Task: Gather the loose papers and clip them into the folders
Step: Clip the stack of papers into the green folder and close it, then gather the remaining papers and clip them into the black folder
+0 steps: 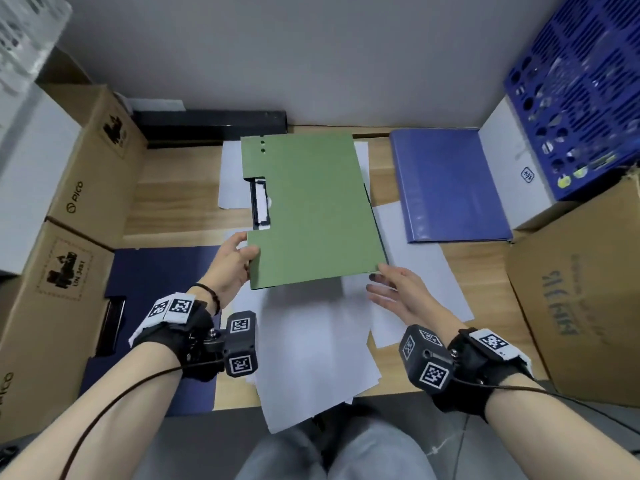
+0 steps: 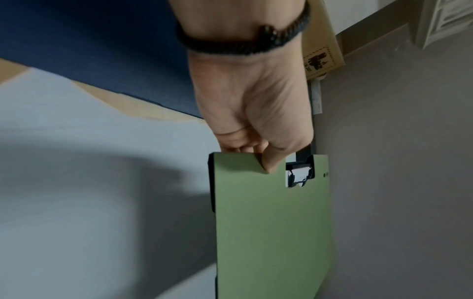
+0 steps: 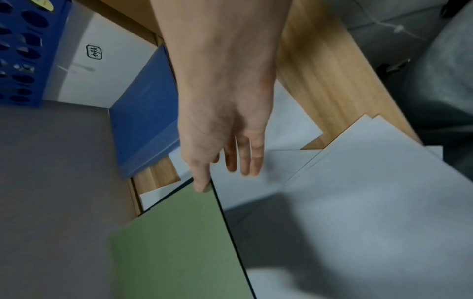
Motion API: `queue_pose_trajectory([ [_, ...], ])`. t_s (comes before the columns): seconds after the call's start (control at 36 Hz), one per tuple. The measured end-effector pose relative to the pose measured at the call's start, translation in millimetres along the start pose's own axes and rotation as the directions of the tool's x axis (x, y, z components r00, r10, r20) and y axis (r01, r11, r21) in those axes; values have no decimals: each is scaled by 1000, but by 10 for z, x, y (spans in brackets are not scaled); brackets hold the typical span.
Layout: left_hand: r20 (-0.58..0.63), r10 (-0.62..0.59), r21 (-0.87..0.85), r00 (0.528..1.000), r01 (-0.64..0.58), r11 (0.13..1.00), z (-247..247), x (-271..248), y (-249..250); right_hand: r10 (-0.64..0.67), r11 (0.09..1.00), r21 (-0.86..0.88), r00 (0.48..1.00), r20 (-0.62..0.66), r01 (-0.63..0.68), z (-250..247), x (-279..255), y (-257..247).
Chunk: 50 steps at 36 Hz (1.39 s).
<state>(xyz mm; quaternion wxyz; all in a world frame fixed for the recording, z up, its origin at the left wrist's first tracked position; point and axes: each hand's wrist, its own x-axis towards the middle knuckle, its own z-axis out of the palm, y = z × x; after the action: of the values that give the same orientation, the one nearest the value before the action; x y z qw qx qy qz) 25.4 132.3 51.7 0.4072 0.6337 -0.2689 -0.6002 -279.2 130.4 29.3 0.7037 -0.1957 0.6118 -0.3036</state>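
A green folder (image 1: 311,209) (image 2: 274,232) (image 3: 174,242) is held closed and tilted above the wooden desk (image 1: 173,202). My left hand (image 1: 247,252) (image 2: 258,159) pinches its near left corner, thumb on top, just beside the black clip (image 1: 260,202) (image 2: 298,174) that shows in the cover's cutout. My right hand (image 1: 388,285) (image 3: 222,172) is at the near right corner with its fingers straight and only the thumb tip touching the cover. Loose white papers (image 1: 311,348) (image 3: 358,202) (image 2: 76,182) lie spread on the desk beneath. A blue folder (image 1: 446,181) (image 3: 145,121) lies closed at the back right.
A dark navy folder (image 1: 152,282) (image 2: 89,44) lies open at the left. Cardboard boxes (image 1: 86,188) wall in the left side, and another cardboard box (image 1: 581,289) stands at the right. A blue crate (image 1: 571,98) sits on a white box (image 1: 509,161). A long black box (image 1: 211,124) lies along the back.
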Motion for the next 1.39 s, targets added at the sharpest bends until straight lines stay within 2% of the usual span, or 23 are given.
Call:
queue_pose_trajectory([
  [0.08,11,16,-39,1000,-15,999,237,66,85,-24,998,-60,994,104,30,28,-13,-115],
  [0.14,21,21,-48,1000,-20,999,428,119,122,-35,993,-111,992,125,49,20,-2,-167],
  [0.22,53,17,-50,998,-14,999,725,198,161,-23,998,-62,989,144,32,-69,36,-239],
  [0.31,96,4,-36,995,-1,999,961,276,186,-3,999,-49,976,220,15,-142,31,-298],
  [0.36,125,-2,-12,992,4,1000,1126,340,206,-13,1000,20,968,252,8,-201,34,-334],
  [0.53,213,-25,21,977,21,1000,1712,478,351,-67,921,389,995,78,31,-472,102,-511],
  [0.58,227,-36,17,973,32,999,1870,540,393,-68,907,419,996,59,37,-547,111,-592],
  [0.69,258,-51,40,965,43,998,2145,649,469,-77,926,372,997,32,59,-653,138,-715],
  [0.81,270,-76,68,960,59,996,2328,729,480,-56,880,471,998,-36,66,-694,242,-780],
  [0.89,275,-90,121,957,59,991,2412,756,475,-54,851,519,997,-62,79,-707,318,-819],
  [1.06,275,-232,258,933,160,953,2286,784,336,-28,857,504,987,-161,106,-795,492,-891],
  [1.19,152,-268,342,951,204,917,1932,816,185,12,847,519,973,-229,112,-942,666,-956],
  [1.28,56,-275,325,960,243,914,1706,831,107,28,810,571,964,-264,133,-1014,774,-1019],
  [1.39,-36,-284,308,958,281,909,1475,834,27,81,810,584,978,-190,47,-1064,842,-1055],
])
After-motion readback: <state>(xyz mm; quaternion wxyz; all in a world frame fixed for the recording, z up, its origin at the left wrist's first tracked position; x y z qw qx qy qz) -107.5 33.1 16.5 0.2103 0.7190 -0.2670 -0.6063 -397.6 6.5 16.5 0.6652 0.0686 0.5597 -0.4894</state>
